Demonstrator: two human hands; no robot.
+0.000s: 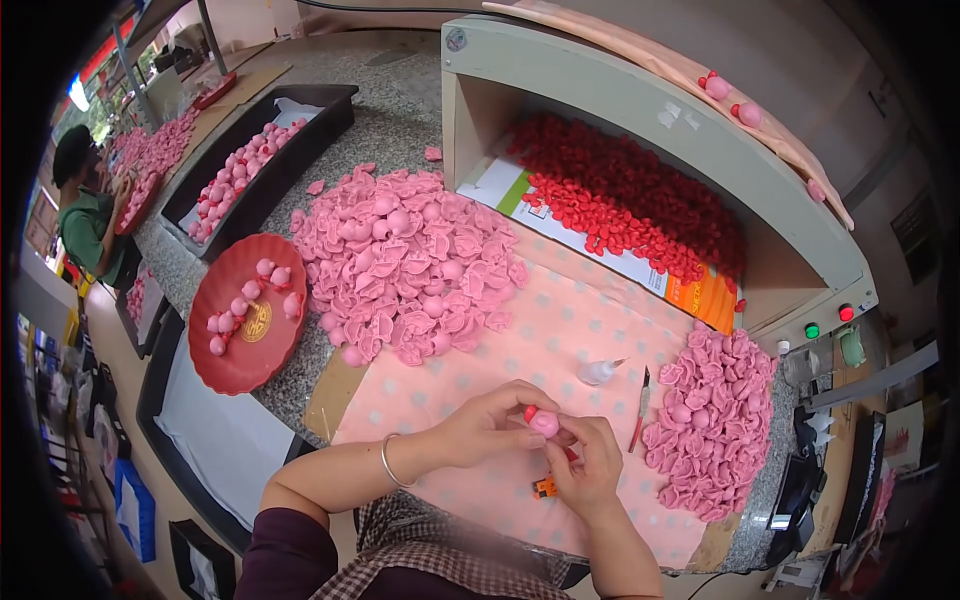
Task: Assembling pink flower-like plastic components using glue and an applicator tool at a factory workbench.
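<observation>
A small pink piece with a red bit on its top sits between both hands, held just above the pink dotted cloth. The left hand pinches it from the left with thumb and fingers closed on it. The right hand closes on it from below and the right, and I think it also holds something tiny and red, but that is too small to tell. The left wrist wears a thin silver bracelet. Under the hands lies a small orange thing on the cloth. Near the right hand lie a thin brush and a little white glue bottle. A pile of pink pieces sits to the right, and a bigger pink heap lies farther up on the left. A red plate with a few finished pink balls is beside that heap. A box at the back is full of little red pieces. Another person works far off to the left. The piece looks soft, so a squeeze that is too hard could squash it. The red bit is tiny, so it could slip off and roll into a pile. An elbow could also bump the glue bottle.
</observation>
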